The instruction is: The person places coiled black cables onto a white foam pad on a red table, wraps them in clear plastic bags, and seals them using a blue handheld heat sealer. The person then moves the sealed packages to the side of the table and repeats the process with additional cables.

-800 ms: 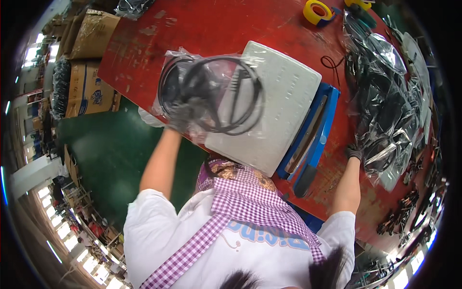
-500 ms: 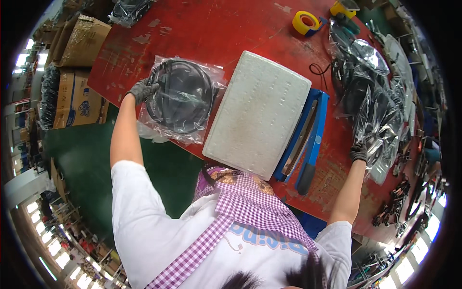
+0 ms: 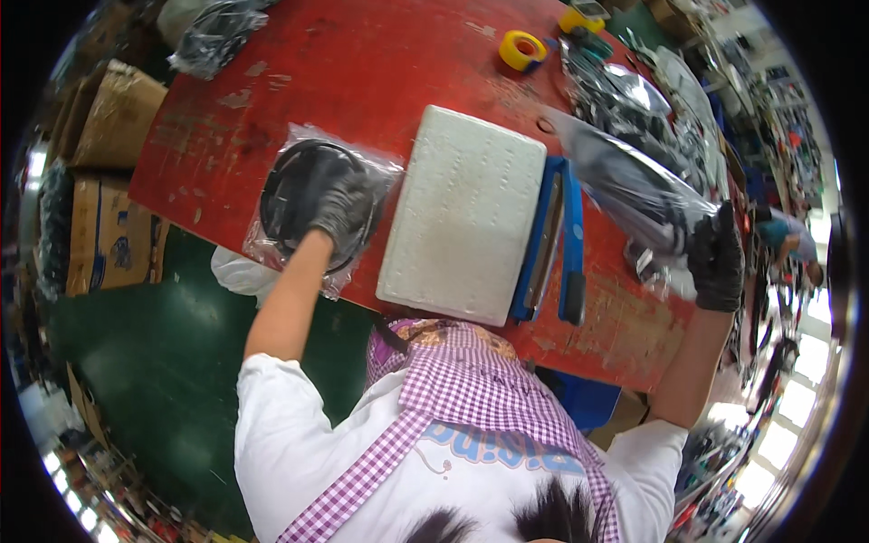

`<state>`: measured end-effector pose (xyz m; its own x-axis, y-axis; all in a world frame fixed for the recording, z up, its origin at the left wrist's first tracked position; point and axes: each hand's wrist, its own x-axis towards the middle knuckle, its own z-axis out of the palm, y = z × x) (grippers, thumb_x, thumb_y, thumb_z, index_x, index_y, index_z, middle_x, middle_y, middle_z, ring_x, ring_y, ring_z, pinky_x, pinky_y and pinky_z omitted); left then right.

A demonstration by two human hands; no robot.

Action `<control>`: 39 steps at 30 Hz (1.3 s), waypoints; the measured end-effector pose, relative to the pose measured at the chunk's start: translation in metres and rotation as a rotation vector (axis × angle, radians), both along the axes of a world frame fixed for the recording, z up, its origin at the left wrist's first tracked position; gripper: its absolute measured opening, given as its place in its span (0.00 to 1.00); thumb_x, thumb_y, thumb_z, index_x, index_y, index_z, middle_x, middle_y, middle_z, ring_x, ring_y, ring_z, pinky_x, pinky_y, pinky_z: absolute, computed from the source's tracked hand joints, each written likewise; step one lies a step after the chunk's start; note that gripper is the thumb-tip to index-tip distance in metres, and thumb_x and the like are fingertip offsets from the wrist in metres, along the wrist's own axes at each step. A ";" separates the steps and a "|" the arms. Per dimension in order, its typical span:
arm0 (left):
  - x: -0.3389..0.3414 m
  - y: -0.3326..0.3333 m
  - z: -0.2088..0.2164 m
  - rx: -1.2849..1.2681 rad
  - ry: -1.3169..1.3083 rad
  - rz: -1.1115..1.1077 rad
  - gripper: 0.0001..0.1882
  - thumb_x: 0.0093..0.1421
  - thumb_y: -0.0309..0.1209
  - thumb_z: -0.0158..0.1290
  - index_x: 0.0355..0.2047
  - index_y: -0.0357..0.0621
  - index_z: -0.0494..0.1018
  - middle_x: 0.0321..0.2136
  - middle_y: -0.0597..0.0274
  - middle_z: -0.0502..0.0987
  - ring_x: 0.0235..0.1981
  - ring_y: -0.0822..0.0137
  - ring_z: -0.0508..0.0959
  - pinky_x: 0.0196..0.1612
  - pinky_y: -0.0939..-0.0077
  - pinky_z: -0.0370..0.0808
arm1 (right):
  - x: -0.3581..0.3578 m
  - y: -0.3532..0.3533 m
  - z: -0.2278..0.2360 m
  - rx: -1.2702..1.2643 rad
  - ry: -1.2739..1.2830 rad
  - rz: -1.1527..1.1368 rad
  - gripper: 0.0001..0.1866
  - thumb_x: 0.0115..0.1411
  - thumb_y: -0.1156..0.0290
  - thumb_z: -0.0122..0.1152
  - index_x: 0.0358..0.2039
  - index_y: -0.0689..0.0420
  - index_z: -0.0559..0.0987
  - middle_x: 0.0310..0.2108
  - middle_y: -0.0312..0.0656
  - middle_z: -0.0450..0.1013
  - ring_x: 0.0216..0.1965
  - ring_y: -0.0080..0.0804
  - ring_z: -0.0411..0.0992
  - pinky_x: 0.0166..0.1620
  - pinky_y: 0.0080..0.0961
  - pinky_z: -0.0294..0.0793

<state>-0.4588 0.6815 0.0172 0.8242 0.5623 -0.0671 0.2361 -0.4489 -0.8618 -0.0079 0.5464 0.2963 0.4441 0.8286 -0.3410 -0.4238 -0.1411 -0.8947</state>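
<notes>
My left hand [image 3: 344, 213], in a dark grey glove, lies on top of a clear plastic bag with a coiled black cable [image 3: 276, 195] inside, its fingers stretched out over the coil. At the right, my gloved right hand [image 3: 718, 258] is raised and closed on the near end of a long clear plastic bag [image 3: 638, 181]. A dark, curved item shows inside that bag, and its far end slants toward the table's middle. Between my hands lie a white foam block [image 3: 462, 213] and, along its right side, a blue impulse sealer [image 3: 572, 240] with a black handle tip.
More clear bags with black contents [image 3: 625, 100] are piled at the far right of the worn red table [image 3: 362, 72]. A yellow tape roll on a blue dispenser [image 3: 522, 52] stands near them. Another bag [image 3: 217, 36] lies far left. Cardboard boxes [image 3: 113, 231] stand left of the table.
My left hand has moved from the cable bag's left edge onto its middle. My right hand has risen rightward from the pile, drawing a long bag with it. The view has shifted.
</notes>
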 end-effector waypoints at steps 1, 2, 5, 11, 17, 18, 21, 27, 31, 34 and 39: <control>0.022 -0.015 -0.009 0.397 0.457 -0.309 0.22 0.52 0.44 0.48 0.42 0.42 0.66 0.39 0.51 0.71 0.40 0.59 0.70 0.43 0.70 0.67 | -0.012 -0.018 0.002 0.014 0.027 0.046 0.16 0.55 0.58 0.51 0.15 0.49 0.64 0.08 0.29 0.54 0.06 0.16 0.49 0.09 0.12 0.47; 0.048 -0.034 0.010 0.747 0.601 -0.351 0.22 0.53 0.43 0.48 0.43 0.42 0.64 0.40 0.51 0.70 0.42 0.58 0.69 0.44 0.67 0.66 | -0.024 -0.029 -0.001 -0.087 0.106 0.006 0.16 0.56 0.57 0.50 0.16 0.49 0.65 0.08 0.29 0.55 0.07 0.16 0.51 0.10 0.12 0.49; 0.099 -0.071 0.055 1.695 0.926 -0.383 0.24 0.54 0.39 0.47 0.48 0.39 0.61 0.42 0.50 0.68 0.45 0.55 0.68 0.47 0.59 0.65 | -0.065 -0.065 -0.027 -0.219 0.025 0.128 0.09 0.54 0.61 0.53 0.23 0.50 0.70 0.12 0.31 0.63 0.10 0.15 0.58 0.12 0.10 0.54; 0.072 -0.085 -0.020 2.136 1.330 -0.764 0.19 0.54 0.33 0.47 0.43 0.33 0.65 0.36 0.54 0.73 0.38 0.65 0.73 0.44 0.71 0.70 | -0.114 -0.148 -0.120 -0.531 0.056 0.289 0.12 0.51 0.59 0.58 0.22 0.55 0.72 0.12 0.29 0.62 0.11 0.15 0.57 0.14 0.14 0.53; 0.075 -0.098 -0.070 2.208 1.508 -0.957 0.17 0.53 0.29 0.48 0.43 0.35 0.65 0.37 0.56 0.72 0.37 0.65 0.73 0.43 0.73 0.70 | -0.120 -0.210 -0.219 -0.578 0.340 0.090 0.13 0.50 0.58 0.59 0.21 0.54 0.71 0.12 0.30 0.62 0.13 0.17 0.58 0.15 0.15 0.54; 0.088 -0.100 -0.066 2.226 1.541 -0.894 0.17 0.53 0.29 0.49 0.43 0.36 0.64 0.37 0.55 0.72 0.37 0.64 0.73 0.43 0.72 0.70 | -0.112 -0.210 -0.218 -0.579 0.296 0.099 0.13 0.50 0.58 0.59 0.21 0.54 0.71 0.12 0.30 0.62 0.12 0.17 0.57 0.15 0.16 0.54; 0.129 -0.094 -0.059 2.169 1.490 -0.747 0.18 0.53 0.28 0.48 0.43 0.36 0.63 0.38 0.52 0.71 0.37 0.62 0.73 0.43 0.70 0.70 | -0.075 -0.197 -0.221 -0.551 0.118 0.121 0.13 0.48 0.59 0.61 0.22 0.54 0.70 0.13 0.31 0.62 0.13 0.18 0.57 0.16 0.16 0.55; 0.169 -0.051 -0.091 2.178 1.685 -0.754 0.18 0.54 0.30 0.48 0.45 0.38 0.64 0.40 0.49 0.71 0.39 0.56 0.73 0.42 0.64 0.71 | -0.017 -0.163 -0.302 -0.492 -0.036 0.099 0.09 0.48 0.66 0.59 0.24 0.56 0.70 0.16 0.33 0.64 0.16 0.20 0.61 0.19 0.18 0.60; 0.161 -0.035 -0.097 2.141 1.650 -0.775 0.17 0.54 0.28 0.47 0.44 0.38 0.64 0.40 0.51 0.71 0.39 0.58 0.73 0.43 0.65 0.71 | -0.004 -0.123 -0.278 -0.439 -0.345 -0.054 0.16 0.48 0.62 0.60 0.30 0.59 0.69 0.24 0.37 0.68 0.25 0.23 0.66 0.30 0.21 0.67; 0.159 -0.040 -0.083 2.124 1.724 -0.811 0.16 0.54 0.28 0.46 0.44 0.38 0.65 0.40 0.52 0.71 0.40 0.59 0.73 0.44 0.66 0.70 | -0.027 -0.097 -0.209 -0.397 -0.767 0.106 0.26 0.46 0.58 0.60 0.41 0.62 0.66 0.39 0.45 0.67 0.37 0.33 0.66 0.40 0.28 0.66; 0.146 -0.034 -0.080 2.154 1.760 -0.833 0.17 0.51 0.27 0.50 0.43 0.41 0.66 0.37 0.60 0.73 0.38 0.65 0.72 0.41 0.73 0.70 | -0.079 -0.096 -0.210 -0.585 -1.614 0.543 0.38 0.46 0.56 0.55 0.53 0.63 0.54 0.53 0.56 0.53 0.54 0.49 0.54 0.53 0.39 0.55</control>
<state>-0.3124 0.6474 -0.0624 0.6487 0.5705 -0.5037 -0.1630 0.7506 0.6403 -0.0871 0.4501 0.0864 0.3485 0.9229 -0.1635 0.9209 -0.3696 -0.1237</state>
